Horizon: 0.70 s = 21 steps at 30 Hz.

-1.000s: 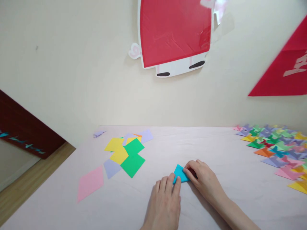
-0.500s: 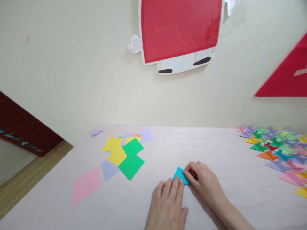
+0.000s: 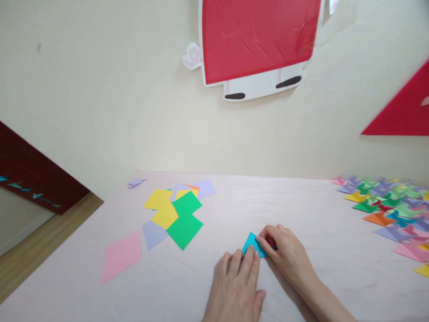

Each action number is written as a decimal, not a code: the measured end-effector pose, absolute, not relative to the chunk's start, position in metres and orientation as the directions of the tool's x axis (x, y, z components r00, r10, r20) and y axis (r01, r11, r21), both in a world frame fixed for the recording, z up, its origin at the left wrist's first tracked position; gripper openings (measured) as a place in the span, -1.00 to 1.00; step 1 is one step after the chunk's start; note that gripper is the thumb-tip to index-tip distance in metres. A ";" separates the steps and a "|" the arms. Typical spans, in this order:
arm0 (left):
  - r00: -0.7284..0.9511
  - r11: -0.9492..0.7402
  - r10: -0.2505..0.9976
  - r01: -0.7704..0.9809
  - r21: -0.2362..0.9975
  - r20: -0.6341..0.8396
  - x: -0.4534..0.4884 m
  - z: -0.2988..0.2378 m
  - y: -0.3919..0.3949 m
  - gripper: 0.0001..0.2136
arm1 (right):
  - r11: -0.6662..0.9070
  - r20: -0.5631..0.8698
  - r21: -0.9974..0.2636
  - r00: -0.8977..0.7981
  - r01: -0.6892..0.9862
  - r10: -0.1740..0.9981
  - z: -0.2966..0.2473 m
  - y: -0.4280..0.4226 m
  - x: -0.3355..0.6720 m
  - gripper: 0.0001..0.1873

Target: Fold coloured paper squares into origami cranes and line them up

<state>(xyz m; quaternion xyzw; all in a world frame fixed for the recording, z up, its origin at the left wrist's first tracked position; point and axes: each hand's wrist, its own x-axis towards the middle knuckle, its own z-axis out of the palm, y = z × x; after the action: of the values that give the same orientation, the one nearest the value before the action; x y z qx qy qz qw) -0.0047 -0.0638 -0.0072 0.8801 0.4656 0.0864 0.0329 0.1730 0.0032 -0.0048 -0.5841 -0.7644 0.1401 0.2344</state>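
A small piece of folded blue origami paper (image 3: 252, 243) lies on the pale cloth-covered table (image 3: 281, 205) in front of me. My left hand (image 3: 236, 279) rests flat, its fingers stretched out and the fingertips pressing on the paper's near edge. Thumb and index finger of my right hand (image 3: 284, 250) pinch the paper at its right side. The right fingers hide that corner, so the fold there cannot be made out.
Left of my hands lie loose paper squares: green (image 3: 185, 230), yellow (image 3: 161, 203), lilac (image 3: 154, 235) and pink (image 3: 122, 257). Many folded paper figures (image 3: 385, 201) crowd the right side. Behind the table stands a wall with a red-and-white cutout (image 3: 258, 40).
The camera view has shifted slightly. Both hands keep nearly the same position on the blue paper, with the left fingertips a touch further to the right along its near edge.
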 end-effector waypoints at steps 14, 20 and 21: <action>0.547 -0.562 0.826 0.819 0.117 0.139 -0.004 -0.008 -0.066 -0.46 | 0.261 0.171 -0.443 -0.205 0.858 0.964 -0.008 0.003 0.171 -0.74; 0.573 -0.585 0.805 0.810 0.039 0.156 -0.004 0.001 -0.068 -0.49 | 0.243 0.149 -0.434 -0.197 0.867 0.969 -0.008 0.003 0.169 -0.75; 0.574 -0.585 0.803 0.810 0.030 0.160 -0.004 0.002 -0.069 -0.50 | 0.248 0.153 -0.431 -0.200 0.868 0.968 -0.007 0.002 0.168 -0.75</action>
<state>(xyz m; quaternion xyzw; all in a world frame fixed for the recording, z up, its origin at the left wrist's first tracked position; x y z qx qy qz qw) -0.0041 -0.0687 0.0018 0.8867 0.4549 0.0785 -0.0233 0.1681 0.0020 -0.0069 -0.6002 -0.7645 0.1257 0.1989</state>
